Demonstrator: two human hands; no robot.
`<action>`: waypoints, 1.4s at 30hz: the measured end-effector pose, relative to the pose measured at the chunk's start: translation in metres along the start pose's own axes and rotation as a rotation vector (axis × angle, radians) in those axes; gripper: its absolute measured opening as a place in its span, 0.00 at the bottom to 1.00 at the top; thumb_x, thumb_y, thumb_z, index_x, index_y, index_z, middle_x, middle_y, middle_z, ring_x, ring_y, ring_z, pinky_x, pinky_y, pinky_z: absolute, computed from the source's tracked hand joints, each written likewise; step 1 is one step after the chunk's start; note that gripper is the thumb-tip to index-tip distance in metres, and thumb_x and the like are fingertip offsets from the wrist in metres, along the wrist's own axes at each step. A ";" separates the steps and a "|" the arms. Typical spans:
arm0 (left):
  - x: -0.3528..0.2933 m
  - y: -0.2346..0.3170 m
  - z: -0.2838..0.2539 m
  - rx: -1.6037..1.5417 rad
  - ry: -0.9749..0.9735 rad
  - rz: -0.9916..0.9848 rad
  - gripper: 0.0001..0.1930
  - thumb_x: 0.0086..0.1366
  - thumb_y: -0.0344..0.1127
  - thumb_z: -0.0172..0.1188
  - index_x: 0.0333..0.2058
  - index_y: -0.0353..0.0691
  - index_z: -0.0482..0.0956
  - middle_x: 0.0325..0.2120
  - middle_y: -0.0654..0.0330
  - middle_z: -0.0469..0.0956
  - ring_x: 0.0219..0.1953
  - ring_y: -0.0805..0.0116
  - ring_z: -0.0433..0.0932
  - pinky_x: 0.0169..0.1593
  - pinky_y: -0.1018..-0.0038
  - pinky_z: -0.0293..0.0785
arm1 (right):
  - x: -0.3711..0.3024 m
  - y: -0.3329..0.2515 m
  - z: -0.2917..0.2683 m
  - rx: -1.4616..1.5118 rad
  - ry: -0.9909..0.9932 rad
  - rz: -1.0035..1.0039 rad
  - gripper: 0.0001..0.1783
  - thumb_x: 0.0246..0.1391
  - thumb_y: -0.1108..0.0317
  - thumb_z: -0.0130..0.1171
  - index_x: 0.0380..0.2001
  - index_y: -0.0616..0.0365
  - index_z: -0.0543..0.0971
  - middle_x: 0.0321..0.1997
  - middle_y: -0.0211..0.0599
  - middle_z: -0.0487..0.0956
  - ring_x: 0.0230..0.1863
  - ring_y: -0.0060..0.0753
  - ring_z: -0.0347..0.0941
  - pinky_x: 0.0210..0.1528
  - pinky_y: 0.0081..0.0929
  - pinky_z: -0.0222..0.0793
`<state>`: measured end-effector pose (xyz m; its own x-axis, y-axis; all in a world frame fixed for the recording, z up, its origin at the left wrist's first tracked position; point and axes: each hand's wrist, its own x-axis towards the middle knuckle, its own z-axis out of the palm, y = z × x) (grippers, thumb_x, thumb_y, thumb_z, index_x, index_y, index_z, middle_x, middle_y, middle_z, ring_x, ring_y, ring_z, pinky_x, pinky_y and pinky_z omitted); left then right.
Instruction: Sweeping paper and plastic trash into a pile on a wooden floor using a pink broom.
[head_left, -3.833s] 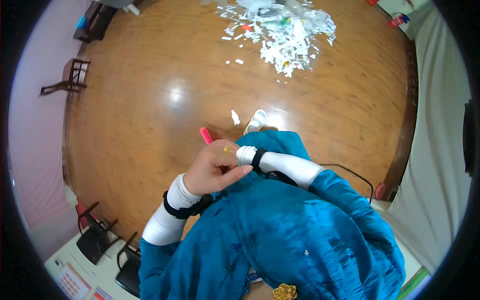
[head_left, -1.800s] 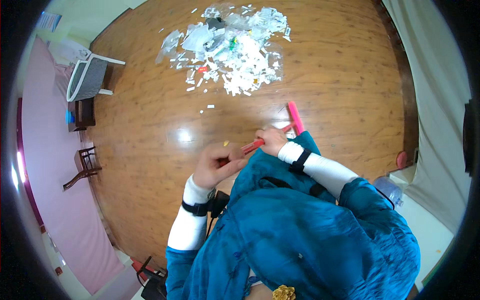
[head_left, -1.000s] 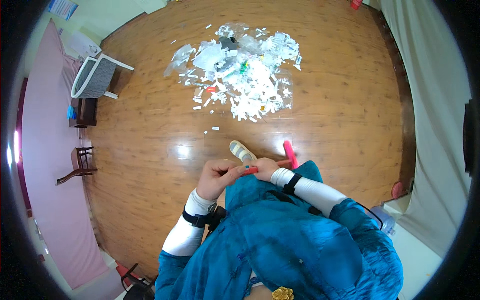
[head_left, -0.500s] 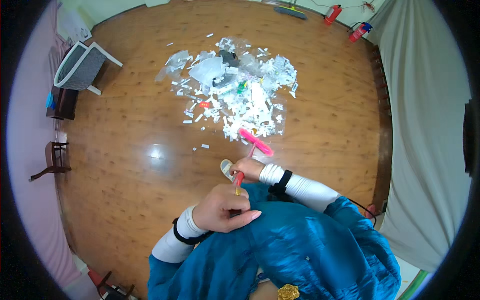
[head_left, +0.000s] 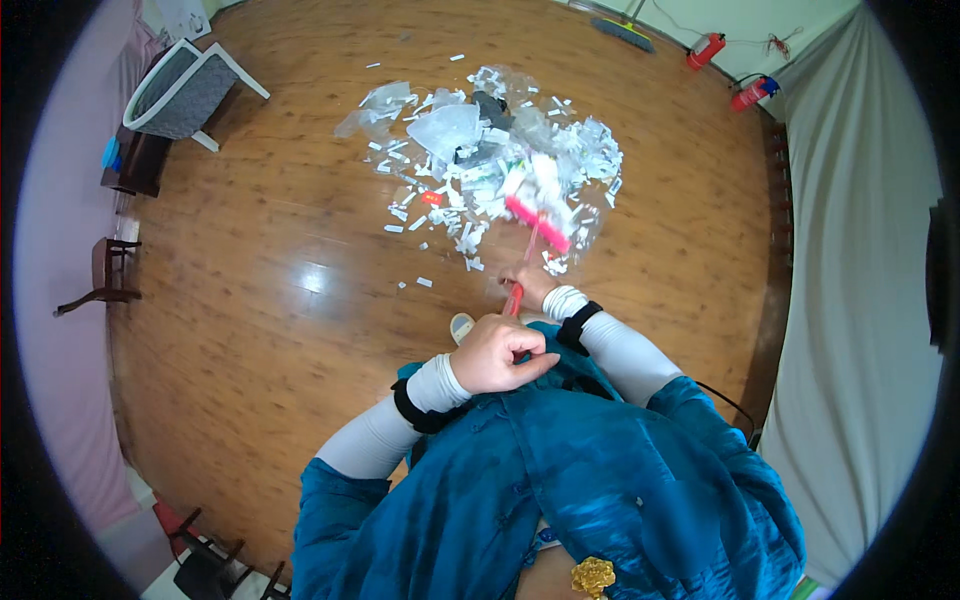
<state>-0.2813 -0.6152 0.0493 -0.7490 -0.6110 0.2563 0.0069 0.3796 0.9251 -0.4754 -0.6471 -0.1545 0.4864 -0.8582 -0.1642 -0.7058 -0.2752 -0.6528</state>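
A pink broom [head_left: 538, 223] with a red handle reaches away from my body, its head against the near right side of a heap of litter [head_left: 480, 190]. White paper scraps, clear plastic film and crumpled bags make up the heap, along with a dark grey piece and a small red packet [head_left: 431, 198]. My left hand [head_left: 500, 355] is closed around the upper end of the handle, close to my waist. Farther down the shaft, my right hand [head_left: 533, 285] grips it too. Its fingers are partly hidden and slightly blurred.
A grey and white chair [head_left: 190, 95] stands at the far left, above a dark wooden seat [head_left: 115, 270]. Along the far right wall are another broom [head_left: 622, 34] and two red fire extinguishers [head_left: 706, 50]. Curtains hang on both sides. Loose scraps dot the wooden floor [head_left: 250, 350].
Both hands and the broom have moved forward and a little right. The broom head has pushed into the near side of the heap, shifting scraps there. The view has shifted too.
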 end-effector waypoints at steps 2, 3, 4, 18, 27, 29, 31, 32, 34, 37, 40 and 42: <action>0.001 0.005 0.002 -0.032 0.004 -0.045 0.15 0.55 0.33 0.68 0.16 0.42 0.71 0.11 0.59 0.65 0.15 0.62 0.67 0.21 0.67 0.56 | 0.005 -0.011 -0.023 -0.036 0.043 0.055 0.11 0.45 0.67 0.62 0.34 0.54 0.79 0.33 0.43 0.81 0.37 0.50 0.78 0.38 0.43 0.73; 0.001 0.015 -0.002 0.005 0.019 -0.040 0.15 0.55 0.33 0.69 0.16 0.42 0.72 0.11 0.60 0.66 0.15 0.62 0.67 0.21 0.67 0.57 | 0.008 -0.014 -0.031 -0.063 0.022 0.005 0.11 0.44 0.66 0.63 0.35 0.53 0.79 0.33 0.43 0.81 0.38 0.50 0.78 0.38 0.44 0.73; 0.002 0.025 -0.006 0.039 0.030 -0.031 0.14 0.54 0.32 0.69 0.16 0.42 0.73 0.12 0.60 0.67 0.15 0.62 0.67 0.22 0.67 0.57 | 0.006 -0.019 -0.037 -0.091 0.002 -0.040 0.12 0.44 0.65 0.64 0.35 0.53 0.79 0.34 0.42 0.81 0.39 0.51 0.77 0.39 0.45 0.73; 0.071 0.068 0.040 -0.003 0.308 -0.712 0.13 0.61 0.23 0.61 0.17 0.35 0.72 0.14 0.66 0.70 0.19 0.79 0.64 0.24 0.77 0.57 | -0.002 -0.011 -0.012 0.311 -0.208 -0.361 0.06 0.46 0.67 0.61 0.30 0.50 0.77 0.28 0.42 0.78 0.36 0.51 0.75 0.36 0.46 0.70; 0.097 0.047 0.089 0.058 0.642 -0.563 0.14 0.61 0.17 0.57 0.17 0.34 0.70 0.15 0.66 0.70 0.19 0.81 0.63 0.24 0.81 0.59 | 0.005 0.053 -0.060 0.133 0.059 -0.234 0.08 0.47 0.71 0.60 0.34 0.55 0.77 0.31 0.45 0.77 0.36 0.54 0.75 0.37 0.48 0.70; 0.113 0.070 0.089 0.045 0.640 -0.585 0.14 0.62 0.18 0.55 0.17 0.34 0.70 0.16 0.61 0.74 0.19 0.79 0.67 0.25 0.80 0.62 | -0.012 0.048 -0.078 0.149 0.028 -0.213 0.08 0.47 0.70 0.60 0.34 0.55 0.77 0.30 0.45 0.77 0.35 0.54 0.75 0.37 0.48 0.70; 0.130 0.085 0.085 0.008 0.585 -0.493 0.12 0.60 0.17 0.57 0.18 0.33 0.71 0.15 0.63 0.72 0.19 0.80 0.66 0.24 0.80 0.61 | -0.032 0.040 -0.092 0.189 0.001 -0.177 0.08 0.46 0.69 0.61 0.32 0.54 0.76 0.28 0.45 0.77 0.35 0.55 0.75 0.36 0.50 0.69; 0.139 0.089 0.082 -0.014 0.541 -0.488 0.11 0.58 0.16 0.59 0.18 0.32 0.71 0.14 0.65 0.70 0.19 0.80 0.65 0.23 0.80 0.59 | -0.044 0.042 -0.097 0.186 0.002 -0.172 0.08 0.46 0.69 0.61 0.32 0.54 0.76 0.28 0.45 0.77 0.35 0.55 0.75 0.36 0.50 0.69; 0.152 0.087 0.081 0.020 0.432 -0.573 0.11 0.58 0.19 0.61 0.19 0.33 0.72 0.14 0.66 0.69 0.18 0.80 0.64 0.22 0.79 0.58 | -0.067 0.046 -0.108 0.268 0.008 -0.225 0.09 0.44 0.66 0.62 0.32 0.53 0.76 0.28 0.45 0.77 0.34 0.55 0.74 0.34 0.51 0.68; 0.171 0.070 0.095 0.058 0.283 -0.695 0.11 0.59 0.24 0.63 0.19 0.35 0.74 0.12 0.68 0.67 0.16 0.80 0.63 0.21 0.78 0.56 | -0.083 0.076 -0.096 0.323 -0.080 -0.188 0.10 0.43 0.64 0.62 0.30 0.52 0.76 0.26 0.44 0.76 0.33 0.54 0.74 0.34 0.51 0.67; 0.193 0.057 0.113 0.115 0.197 -0.648 0.11 0.59 0.27 0.64 0.18 0.36 0.75 0.11 0.66 0.66 0.15 0.78 0.62 0.19 0.76 0.55 | -0.086 0.106 -0.084 0.247 -0.130 -0.135 0.09 0.45 0.61 0.61 0.29 0.52 0.76 0.26 0.42 0.76 0.33 0.52 0.74 0.35 0.48 0.67; 0.203 0.049 0.123 0.166 0.154 -0.559 0.12 0.59 0.29 0.65 0.18 0.36 0.75 0.10 0.64 0.65 0.14 0.76 0.62 0.19 0.74 0.55 | -0.080 0.122 -0.096 0.243 0.158 -0.204 0.07 0.45 0.63 0.61 0.28 0.51 0.76 0.26 0.39 0.75 0.33 0.49 0.74 0.36 0.46 0.67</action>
<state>-0.5143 -0.6349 0.1121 -0.5045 -0.8383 -0.2066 -0.4728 0.0680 0.8785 -0.6499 -0.6541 -0.1505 0.5053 -0.8580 0.0920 -0.4501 -0.3530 -0.8202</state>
